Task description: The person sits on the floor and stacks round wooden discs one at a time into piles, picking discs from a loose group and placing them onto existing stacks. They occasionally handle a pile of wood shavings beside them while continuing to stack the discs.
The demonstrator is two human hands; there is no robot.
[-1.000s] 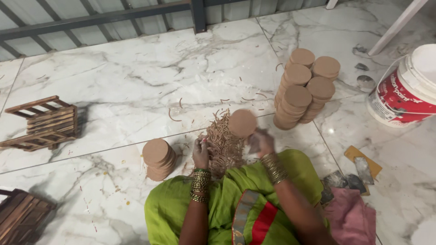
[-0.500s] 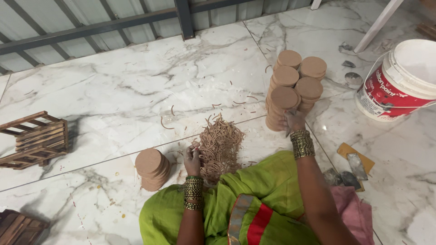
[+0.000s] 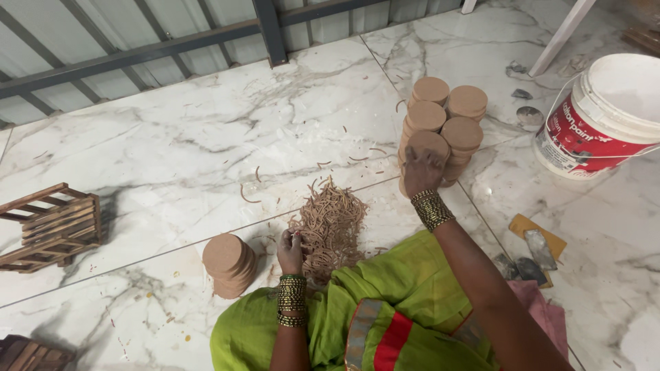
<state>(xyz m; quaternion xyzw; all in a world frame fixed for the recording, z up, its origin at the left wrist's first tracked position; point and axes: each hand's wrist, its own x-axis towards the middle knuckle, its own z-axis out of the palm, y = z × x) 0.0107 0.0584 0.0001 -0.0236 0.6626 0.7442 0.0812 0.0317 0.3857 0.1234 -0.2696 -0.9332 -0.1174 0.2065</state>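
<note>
My right hand [image 3: 421,172] reaches forward and rests on the nearest of several stacks of round brown discs [image 3: 445,120] on the marble floor. My left hand [image 3: 289,251] sits low by my lap, fingers pinched at the edge of a pile of thin brown strands [image 3: 331,227]. A shorter stack of the same discs [image 3: 229,264] stands just left of that hand. Both wrists wear bangles, and a green garment covers my lap.
A white paint bucket with a red label [image 3: 597,117] stands at the right. Scrapers and a yellow pad [image 3: 536,247] lie near my right knee. A wooden slatted rack [image 3: 51,227] sits at the left, and a corrugated metal wall [image 3: 172,34] runs behind.
My right hand carried a disc from above the strand pile to the stacks at the right and now rests on the nearest stack. My left hand stayed by the strands.
</note>
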